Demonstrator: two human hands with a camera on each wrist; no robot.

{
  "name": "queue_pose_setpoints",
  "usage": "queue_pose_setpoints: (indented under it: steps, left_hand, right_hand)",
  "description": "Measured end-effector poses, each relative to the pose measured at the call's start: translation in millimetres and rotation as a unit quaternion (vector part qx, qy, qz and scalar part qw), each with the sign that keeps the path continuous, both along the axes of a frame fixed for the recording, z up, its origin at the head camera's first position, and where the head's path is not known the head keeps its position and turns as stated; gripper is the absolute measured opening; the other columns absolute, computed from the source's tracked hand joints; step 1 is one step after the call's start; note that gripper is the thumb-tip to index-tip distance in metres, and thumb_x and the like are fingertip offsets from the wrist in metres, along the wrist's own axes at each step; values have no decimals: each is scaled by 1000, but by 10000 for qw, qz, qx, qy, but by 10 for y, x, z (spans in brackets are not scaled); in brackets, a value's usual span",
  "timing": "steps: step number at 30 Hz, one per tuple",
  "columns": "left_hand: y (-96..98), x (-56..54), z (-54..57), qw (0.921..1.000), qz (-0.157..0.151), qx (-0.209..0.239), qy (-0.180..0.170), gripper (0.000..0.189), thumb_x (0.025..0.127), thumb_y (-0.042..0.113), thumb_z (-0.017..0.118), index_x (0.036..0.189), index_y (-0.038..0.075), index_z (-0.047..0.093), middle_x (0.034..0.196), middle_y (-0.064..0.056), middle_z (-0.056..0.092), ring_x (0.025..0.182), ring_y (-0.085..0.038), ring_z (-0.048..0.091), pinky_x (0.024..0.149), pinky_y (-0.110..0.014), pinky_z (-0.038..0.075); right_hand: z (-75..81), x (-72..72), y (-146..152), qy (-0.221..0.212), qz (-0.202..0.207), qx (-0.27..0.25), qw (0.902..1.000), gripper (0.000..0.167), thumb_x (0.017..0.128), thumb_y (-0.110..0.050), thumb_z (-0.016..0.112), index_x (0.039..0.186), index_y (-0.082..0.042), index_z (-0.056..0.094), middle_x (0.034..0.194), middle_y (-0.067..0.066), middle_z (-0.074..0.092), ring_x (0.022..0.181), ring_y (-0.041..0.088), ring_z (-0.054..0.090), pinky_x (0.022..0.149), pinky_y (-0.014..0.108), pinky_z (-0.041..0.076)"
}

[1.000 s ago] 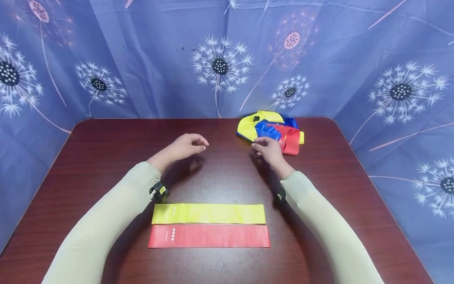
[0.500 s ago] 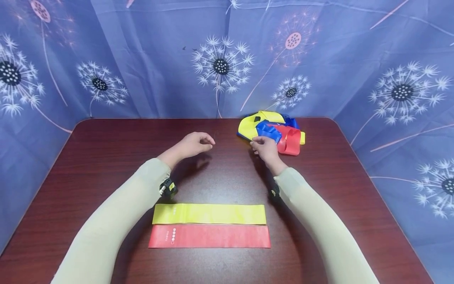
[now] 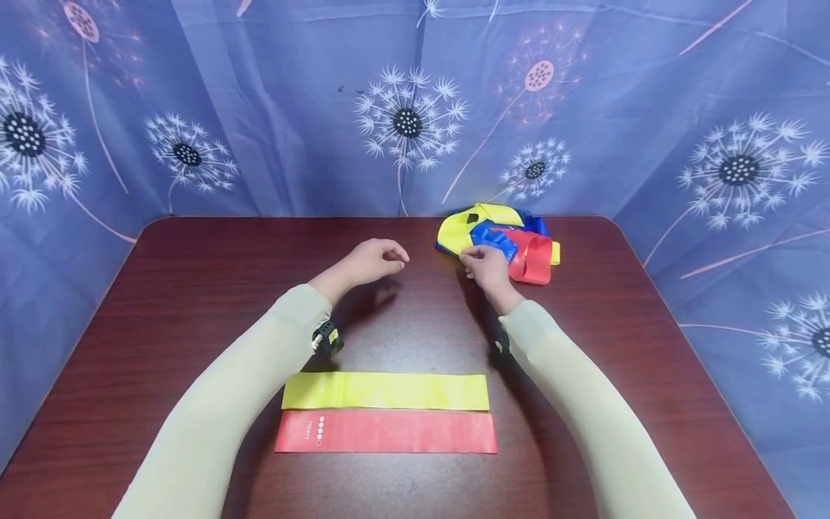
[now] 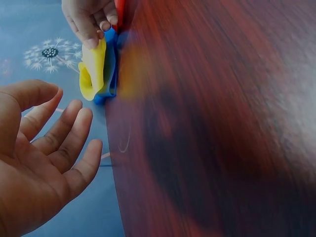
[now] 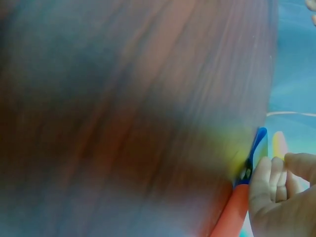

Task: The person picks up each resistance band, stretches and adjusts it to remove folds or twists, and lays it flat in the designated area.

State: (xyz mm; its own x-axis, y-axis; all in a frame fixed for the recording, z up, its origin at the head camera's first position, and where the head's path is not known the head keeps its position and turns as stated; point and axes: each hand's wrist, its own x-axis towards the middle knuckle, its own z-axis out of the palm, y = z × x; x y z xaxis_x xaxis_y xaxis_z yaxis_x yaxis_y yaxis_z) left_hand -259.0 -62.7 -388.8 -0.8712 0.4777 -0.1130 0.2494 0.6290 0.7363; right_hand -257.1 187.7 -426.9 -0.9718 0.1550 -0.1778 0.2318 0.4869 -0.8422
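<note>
In the head view a heap of yellow, blue and red resistance bands (image 3: pixel 501 236) lies at the back right of the table. My right hand (image 3: pixel 488 268) is at its front left, fingers bent and fingertips overlapping the yellow band's edge; whether they touch it I cannot tell. The right wrist view shows no band between thumb and fingers. My left hand (image 3: pixel 377 261) hovers left of the heap, fingers loosely curved, holding nothing. In the left wrist view its palm (image 4: pixel 44 173) faces up, apart from the yellow band (image 4: pixel 94 74).
A flat yellow band (image 3: pixel 402 391) and a flat red band (image 3: pixel 408 431) marked "Heavy" lie side by side at the front of the dark wooden table (image 3: pixel 194 288). Blue dandelion-patterned cloth (image 3: pixel 292 108) hangs around the back and sides.
My left hand has moved rightward and slightly away from me, closer to the heap. The right hand has shifted little, its fingertips drawing slightly closer together. The bands lie as before.
</note>
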Motion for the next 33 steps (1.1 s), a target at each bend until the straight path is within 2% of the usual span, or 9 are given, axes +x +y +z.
queue_pose_setpoints:
  steps: [9, 13, 15, 18, 20, 23, 27, 30, 33]
  left_hand:
    - [121, -65, 22, 9997, -162, -54, 148, 27, 95, 11, 60, 118, 0, 69, 120, -18, 73, 116, -30, 66, 107, -42, 48]
    - [141, -82, 47, 9994, -234, -235, 140, 28, 96, 11, 59, 119, -1, 68, 120, -19, 73, 115, -31, 66, 106, -41, 49]
    - [154, -90, 64, 9993, -241, -283, 91, 29, 96, 11, 59, 120, -1, 68, 121, -19, 72, 113, -31, 65, 104, -41, 49]
    - [183, -109, 78, 9995, -170, -280, -5, 31, 96, 12, 59, 123, -1, 67, 120, -19, 72, 109, -29, 66, 103, -40, 50]
    - [209, -127, 77, 9996, -106, -232, -109, 33, 98, 13, 58, 126, -1, 66, 120, -19, 72, 106, -29, 67, 101, -39, 52]
    - [262, -151, 59, 9994, -3, -190, -284, 37, 99, 16, 58, 131, -1, 64, 123, -19, 71, 105, -29, 70, 99, -37, 54]
    - [327, -173, 29, 9988, 133, -120, -460, 44, 100, 20, 59, 139, -2, 59, 131, -19, 69, 108, -32, 71, 98, -38, 56]
    - [367, -184, 26, 9980, 255, -79, -567, 52, 100, 22, 59, 145, -3, 52, 133, -21, 68, 110, -33, 70, 98, -38, 56]
    - [398, -207, -3, 9960, 425, -15, -787, 56, 100, 25, 60, 148, -2, 48, 130, -21, 68, 106, -30, 71, 92, -36, 58]
  right_hand:
    - [-46, 43, -6, 217, 162, 258, 9993, 25, 100, -13, 62, 116, 4, 69, 86, 8, 65, 58, 8, 55, 57, 17, 48]
    - [-34, 106, -40, 269, 430, 506, 9974, 24, 100, -15, 63, 115, 2, 69, 80, 12, 65, 57, 14, 57, 69, 24, 52]
    - [-15, 145, -55, 325, 544, 636, 9960, 25, 101, -16, 62, 116, 2, 69, 86, 16, 67, 67, 20, 62, 82, 32, 54]
    - [14, 203, -76, 425, 653, 669, 9947, 25, 101, -15, 62, 117, 3, 68, 102, 22, 69, 92, 29, 64, 101, 43, 51]
    - [31, 241, -90, 469, 734, 618, 9943, 24, 101, -13, 61, 117, 4, 68, 111, 25, 68, 103, 33, 62, 106, 47, 49]
    - [56, 299, -112, 555, 862, 629, 9927, 23, 100, -13, 61, 115, 4, 67, 113, 25, 69, 103, 34, 62, 100, 44, 51]
    - [87, 364, -160, 665, 1025, 576, 9908, 19, 100, -11, 62, 111, 3, 68, 107, 23, 70, 91, 29, 63, 83, 31, 52]
    - [113, 409, -192, 651, 1133, 505, 9901, 17, 100, -10, 62, 110, 2, 67, 104, 22, 69, 90, 28, 63, 80, 28, 50]
    - [126, 448, -215, 688, 1282, 505, 9881, 17, 100, -10, 62, 110, 3, 66, 106, 22, 69, 94, 30, 62, 82, 29, 50]
